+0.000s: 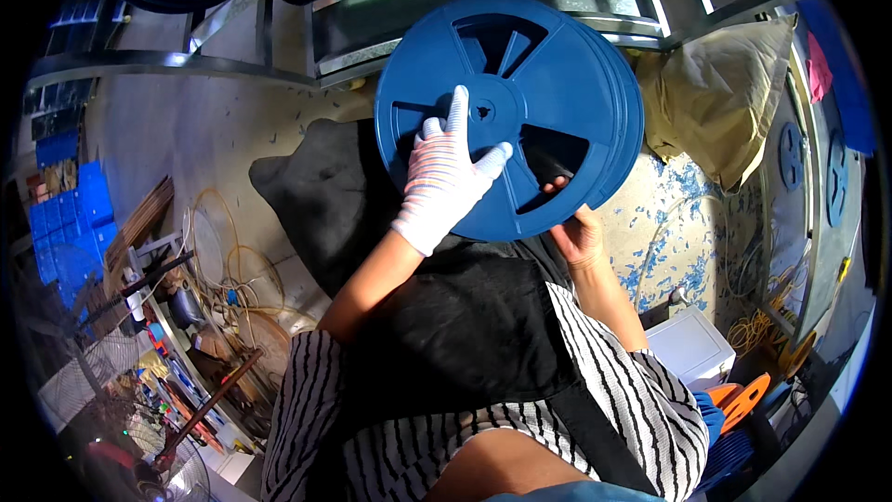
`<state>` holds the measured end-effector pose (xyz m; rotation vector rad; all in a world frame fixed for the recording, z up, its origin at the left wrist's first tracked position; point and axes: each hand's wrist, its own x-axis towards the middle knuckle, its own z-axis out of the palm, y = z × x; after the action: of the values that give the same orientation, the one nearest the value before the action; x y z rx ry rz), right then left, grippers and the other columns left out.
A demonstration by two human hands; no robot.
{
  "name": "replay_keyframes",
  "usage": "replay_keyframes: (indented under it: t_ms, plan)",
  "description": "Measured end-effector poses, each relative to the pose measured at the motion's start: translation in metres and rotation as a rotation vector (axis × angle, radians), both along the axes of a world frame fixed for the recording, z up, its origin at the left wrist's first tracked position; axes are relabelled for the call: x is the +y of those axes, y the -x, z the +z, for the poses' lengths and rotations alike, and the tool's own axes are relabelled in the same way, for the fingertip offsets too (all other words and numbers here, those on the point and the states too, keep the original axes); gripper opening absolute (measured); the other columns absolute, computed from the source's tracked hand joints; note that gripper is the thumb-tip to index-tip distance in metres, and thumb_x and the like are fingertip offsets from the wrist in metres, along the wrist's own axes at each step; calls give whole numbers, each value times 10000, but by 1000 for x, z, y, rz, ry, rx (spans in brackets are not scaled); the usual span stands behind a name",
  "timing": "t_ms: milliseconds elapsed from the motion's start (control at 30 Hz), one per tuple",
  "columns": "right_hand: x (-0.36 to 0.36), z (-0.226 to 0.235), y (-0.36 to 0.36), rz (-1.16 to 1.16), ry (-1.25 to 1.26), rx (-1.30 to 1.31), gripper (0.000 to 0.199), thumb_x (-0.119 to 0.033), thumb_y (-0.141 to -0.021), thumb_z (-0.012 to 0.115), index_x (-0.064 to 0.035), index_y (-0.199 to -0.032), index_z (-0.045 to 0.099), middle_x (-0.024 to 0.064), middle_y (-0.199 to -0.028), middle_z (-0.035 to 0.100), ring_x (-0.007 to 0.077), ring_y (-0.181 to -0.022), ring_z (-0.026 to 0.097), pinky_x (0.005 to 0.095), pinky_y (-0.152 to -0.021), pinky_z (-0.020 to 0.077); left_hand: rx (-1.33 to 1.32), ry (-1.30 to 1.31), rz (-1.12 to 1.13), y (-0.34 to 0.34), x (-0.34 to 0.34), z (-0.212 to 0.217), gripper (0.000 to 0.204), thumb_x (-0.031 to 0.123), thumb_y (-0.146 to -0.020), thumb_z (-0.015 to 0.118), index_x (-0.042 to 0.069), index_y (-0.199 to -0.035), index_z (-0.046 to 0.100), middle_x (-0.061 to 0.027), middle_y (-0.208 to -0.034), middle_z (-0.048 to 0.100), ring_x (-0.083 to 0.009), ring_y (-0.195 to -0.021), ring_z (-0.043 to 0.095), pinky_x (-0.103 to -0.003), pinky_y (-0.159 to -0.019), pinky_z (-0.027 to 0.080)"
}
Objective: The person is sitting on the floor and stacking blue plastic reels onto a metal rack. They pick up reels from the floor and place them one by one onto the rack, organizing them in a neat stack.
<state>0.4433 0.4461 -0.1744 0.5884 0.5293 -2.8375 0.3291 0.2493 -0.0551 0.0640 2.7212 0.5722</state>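
A stack of large blue plastic reels (548,84) with cut-out spokes stands in front of me, above a black cloth (446,316) spread over my lap. My left hand (446,177), in a white knit glove, lies flat on the face of the top reel near its hub, fingers spread. My right hand (574,228) is bare and grips the lower edge of the stack, a finger poking through one cut-out opening.
A metal frame (483,0) runs behind the reels. A tan sack (725,102) lies at the right, more blue reels (790,153) beyond it. A white box (692,344) and orange tool (743,400) sit lower right. Wire coils (232,270) and blue crates (70,223) are at left.
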Motion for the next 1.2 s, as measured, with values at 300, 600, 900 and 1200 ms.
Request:
replay_keyframes:
  t_ms: [300, 600, 900, 1200]
  plan:
    - [-20, 10, -1, -41, -59, -79, 585, -214, -729, 794, -28, -1219, 533, 132, -1192, 606, 281, -1079, 579, 455, -969, 447, 70, -811, 241, 4, -52, -57, 956, 214, -749, 762, 90, -1490, 171, -239, -1346, 451, -268, -1148, 531, -390, -976, 426]
    - [-1, -18, -16, -136, -20, 79, 431, -233, -858, 675, -50, -1231, 560, 98, -1236, 594, 252, -1117, 566, 472, -1027, 405, -336, -1865, 376, -60, -167, 37, 767, 308, -813, 707, -12, -1401, 334, -255, -1310, 462, -316, -1099, 580, -459, -970, 490]
    - [10, -28, -13, -89, -70, 121, 501, -249, -878, 656, -38, -1304, 496, 90, -1268, 578, 244, -1143, 549, 480, -1059, 371, -360, -2352, 166, -68, -185, 32, 781, 344, -822, 692, -15, -1408, 319, -269, -1311, 456, -334, -1114, 568, -475, -974, 483]
    - [19, -25, -3, -75, -107, 156, 495, -252, -892, 635, -41, -1314, 485, 68, -1265, 579, 232, -1152, 545, 489, -1051, 373, -329, -2467, 37, -39, -214, 31, 806, 413, -836, 660, -15, -1416, 300, -288, -1318, 442, -372, -1165, 526, -508, -988, 463]
